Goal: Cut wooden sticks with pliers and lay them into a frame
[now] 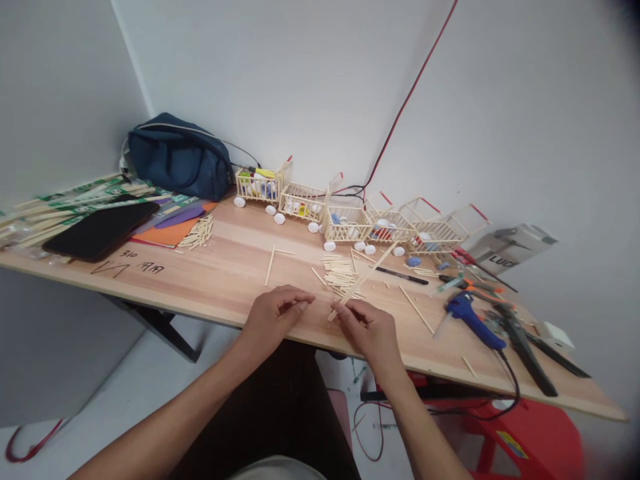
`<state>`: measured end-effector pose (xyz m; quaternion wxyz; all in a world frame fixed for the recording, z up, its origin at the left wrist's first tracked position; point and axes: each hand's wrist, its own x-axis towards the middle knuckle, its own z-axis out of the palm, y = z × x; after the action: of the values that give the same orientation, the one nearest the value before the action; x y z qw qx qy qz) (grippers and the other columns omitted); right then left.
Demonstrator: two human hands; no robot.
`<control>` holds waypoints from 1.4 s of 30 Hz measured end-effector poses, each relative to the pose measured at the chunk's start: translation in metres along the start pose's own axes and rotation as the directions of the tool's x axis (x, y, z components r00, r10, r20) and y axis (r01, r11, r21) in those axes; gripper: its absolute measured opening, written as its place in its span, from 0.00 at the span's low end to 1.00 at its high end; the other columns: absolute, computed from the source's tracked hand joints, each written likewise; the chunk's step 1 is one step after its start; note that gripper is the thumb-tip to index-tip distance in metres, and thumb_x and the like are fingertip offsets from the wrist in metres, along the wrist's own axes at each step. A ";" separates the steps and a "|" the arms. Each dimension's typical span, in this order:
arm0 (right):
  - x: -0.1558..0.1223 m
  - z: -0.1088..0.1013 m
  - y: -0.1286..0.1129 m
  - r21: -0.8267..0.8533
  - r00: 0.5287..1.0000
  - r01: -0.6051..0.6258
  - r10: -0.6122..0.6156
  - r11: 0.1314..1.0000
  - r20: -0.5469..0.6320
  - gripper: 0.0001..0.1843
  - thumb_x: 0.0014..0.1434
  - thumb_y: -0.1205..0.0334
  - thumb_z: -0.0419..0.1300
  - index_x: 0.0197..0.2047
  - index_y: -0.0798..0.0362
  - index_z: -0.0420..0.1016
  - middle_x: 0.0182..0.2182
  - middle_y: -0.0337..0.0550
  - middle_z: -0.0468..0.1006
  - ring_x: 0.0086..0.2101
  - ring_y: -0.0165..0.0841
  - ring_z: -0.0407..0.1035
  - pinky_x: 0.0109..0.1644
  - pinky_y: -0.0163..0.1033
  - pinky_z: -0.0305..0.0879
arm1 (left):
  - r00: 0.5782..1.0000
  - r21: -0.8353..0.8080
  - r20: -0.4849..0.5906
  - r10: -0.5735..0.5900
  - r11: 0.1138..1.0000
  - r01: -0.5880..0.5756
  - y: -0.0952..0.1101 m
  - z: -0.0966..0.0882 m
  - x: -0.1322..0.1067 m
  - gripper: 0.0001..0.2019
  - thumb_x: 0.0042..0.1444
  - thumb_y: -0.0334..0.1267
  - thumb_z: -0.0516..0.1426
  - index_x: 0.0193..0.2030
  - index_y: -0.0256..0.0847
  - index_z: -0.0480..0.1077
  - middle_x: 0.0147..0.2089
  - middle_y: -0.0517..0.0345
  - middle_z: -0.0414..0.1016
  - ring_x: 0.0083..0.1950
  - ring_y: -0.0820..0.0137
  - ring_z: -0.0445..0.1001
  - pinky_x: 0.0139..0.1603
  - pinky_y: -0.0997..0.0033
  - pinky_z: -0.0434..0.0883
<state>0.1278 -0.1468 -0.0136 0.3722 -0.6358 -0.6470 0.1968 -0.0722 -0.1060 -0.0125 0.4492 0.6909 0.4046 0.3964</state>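
My right hand [367,327] pinches a thin wooden stick [373,270] near its lower end. The stick slants up and to the right over the table; it may be more than one piece. To its left, my left hand [279,312] has thumb and index finger drawn together, and whatever they hold, if anything, is too small to make out. Just beyond the hands lies a pile of short cut sticks [336,272]. An L of two thin sticks [271,265] rests on the wood past my left hand.
Several miniature stick-built shopping carts [347,223] with white wheels line the wall. A blue glue gun [470,317], pliers [525,350] and a black pen [403,275] lie rightward. Leftward are a black tablet [100,230], orange paper [173,233] and a blue bag [180,157].
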 end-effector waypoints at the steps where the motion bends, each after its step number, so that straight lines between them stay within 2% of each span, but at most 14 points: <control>1: -0.001 0.000 -0.001 0.052 0.999 -0.043 0.041 0.998 0.030 0.20 0.60 0.46 0.56 0.27 0.54 0.76 0.23 0.40 0.74 0.27 0.31 0.66 0.32 0.34 0.60 | 1.000 -0.033 0.009 -0.007 0.999 0.007 0.003 0.000 0.002 0.11 0.58 0.39 0.56 0.41 0.39 0.78 0.45 0.53 0.80 0.48 0.65 0.76 0.51 0.68 0.69; 3: -0.004 -0.001 -0.004 0.169 0.987 -0.130 0.111 0.977 0.119 0.21 0.58 0.44 0.57 0.28 0.54 0.76 0.23 0.40 0.75 0.26 0.31 0.67 0.31 0.34 0.61 | 0.999 -0.128 0.044 -0.030 0.991 0.036 0.011 0.002 0.008 0.13 0.58 0.42 0.56 0.42 0.39 0.79 0.45 0.53 0.81 0.49 0.65 0.76 0.52 0.68 0.69; 6: -0.011 -0.001 -0.010 0.327 0.957 -0.222 0.142 0.918 0.253 0.22 0.57 0.43 0.58 0.29 0.54 0.77 0.22 0.40 0.75 0.24 0.29 0.66 0.29 0.33 0.61 | 0.986 -0.294 0.143 -0.086 0.948 0.125 0.022 0.008 0.016 0.17 0.56 0.44 0.59 0.48 0.38 0.77 0.44 0.53 0.81 0.47 0.65 0.77 0.53 0.67 0.70; 9: -0.016 -0.001 -0.017 0.374 0.938 -0.247 0.124 0.894 0.323 0.22 0.56 0.43 0.59 0.27 0.55 0.77 0.21 0.40 0.75 0.22 0.27 0.63 0.26 0.32 0.59 | 0.935 -0.446 0.313 -0.170 0.842 0.302 0.029 0.017 0.019 0.20 0.53 0.47 0.61 0.47 0.36 0.76 0.40 0.51 0.81 0.32 0.69 0.78 0.37 0.67 0.74; 12: -0.019 -0.001 -0.020 0.364 0.931 -0.251 0.121 0.897 0.344 0.21 0.55 0.45 0.60 0.27 0.55 0.78 0.20 0.40 0.76 0.20 0.25 0.62 0.25 0.32 0.57 | 0.868 -0.517 0.453 -0.204 0.733 0.442 0.033 0.025 0.016 0.20 0.50 0.50 0.63 0.40 0.33 0.76 0.26 0.56 0.77 0.19 0.72 0.72 0.21 0.72 0.69; 15: -0.020 0.001 -0.019 0.357 0.918 -0.269 0.126 0.895 0.375 0.21 0.56 0.45 0.60 0.27 0.55 0.78 0.20 0.41 0.76 0.20 0.25 0.63 0.24 0.32 0.59 | 0.872 -0.535 0.432 -0.232 0.712 0.455 0.036 0.030 0.012 0.20 0.47 0.51 0.65 0.35 0.33 0.75 0.20 0.58 0.73 0.18 0.71 0.71 0.18 0.74 0.68; 24: -0.023 0.008 -0.022 0.417 0.894 -0.348 0.162 0.840 0.418 0.23 0.51 0.41 0.62 0.25 0.55 0.77 0.18 0.40 0.74 0.19 0.26 0.65 0.23 0.32 0.63 | 0.899 -0.488 0.303 -0.316 0.759 0.431 0.034 0.036 0.007 0.17 0.47 0.49 0.64 0.30 0.34 0.74 0.22 0.57 0.75 0.16 0.71 0.71 0.16 0.73 0.68; 31: -0.024 0.013 -0.024 0.390 0.886 -0.375 0.202 0.841 0.416 0.20 0.53 0.45 0.61 0.26 0.56 0.77 0.18 0.40 0.75 0.19 0.26 0.66 0.24 0.32 0.64 | 0.894 -0.494 0.330 -0.304 0.751 0.438 0.031 0.036 0.009 0.17 0.48 0.49 0.63 0.30 0.34 0.73 0.21 0.58 0.74 0.15 0.69 0.70 0.15 0.71 0.68; 33: -0.027 0.010 -0.024 0.374 0.893 -0.345 0.179 0.861 0.413 0.18 0.55 0.48 0.59 0.29 0.55 0.78 0.21 0.40 0.77 0.22 0.28 0.69 0.26 0.32 0.65 | 0.897 -0.482 0.310 -0.315 0.761 0.434 0.029 0.035 0.011 0.17 0.47 0.49 0.64 0.30 0.34 0.73 0.21 0.57 0.75 0.18 0.70 0.71 0.18 0.72 0.68; 35: -0.030 0.000 -0.021 0.325 0.916 -0.268 0.136 0.907 0.377 0.16 0.57 0.51 0.58 0.32 0.55 0.79 0.25 0.40 0.78 0.25 0.29 0.71 0.30 0.33 0.66 | 0.907 -0.455 0.273 -0.321 0.787 0.416 0.026 0.033 0.013 0.16 0.46 0.48 0.65 0.29 0.33 0.74 0.25 0.55 0.77 0.23 0.71 0.73 0.25 0.73 0.70; 37: -0.033 -0.022 -0.012 0.225 0.952 -0.184 0.116 0.957 0.285 0.14 0.58 0.53 0.57 0.33 0.54 0.79 0.27 0.41 0.79 0.28 0.30 0.72 0.34 0.33 0.66 | 0.918 -0.411 0.232 -0.322 0.823 0.392 0.022 0.029 0.015 0.16 0.47 0.48 0.65 0.30 0.34 0.76 0.30 0.52 0.80 0.29 0.70 0.75 0.31 0.73 0.70; 40: -0.038 -0.072 0.020 -0.001 0.982 -0.186 0.186 0.982 0.022 0.18 0.60 0.49 0.55 0.37 0.53 0.79 0.32 0.43 0.81 0.32 0.33 0.73 0.37 0.36 0.67 | 0.925 -0.362 0.181 -0.333 0.852 0.378 0.018 0.021 0.017 0.16 0.48 0.49 0.64 0.33 0.35 0.78 0.34 0.50 0.82 0.35 0.70 0.75 0.38 0.73 0.69; 42: -0.043 -0.111 0.050 -0.216 0.963 -0.234 0.196 0.948 -0.184 0.19 0.59 0.47 0.55 0.36 0.53 0.78 0.34 0.45 0.81 0.33 0.36 0.74 0.38 0.39 0.67 | 0.921 -0.366 0.164 -0.354 0.845 0.390 0.016 0.015 0.017 0.17 0.48 0.50 0.64 0.35 0.36 0.78 0.35 0.50 0.82 0.36 0.69 0.75 0.39 0.73 0.68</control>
<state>0.2390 -0.2070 0.0115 0.3211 -0.7560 -0.5604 0.1061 -0.0490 -0.0996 0.0018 0.6641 0.5128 0.4225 0.3429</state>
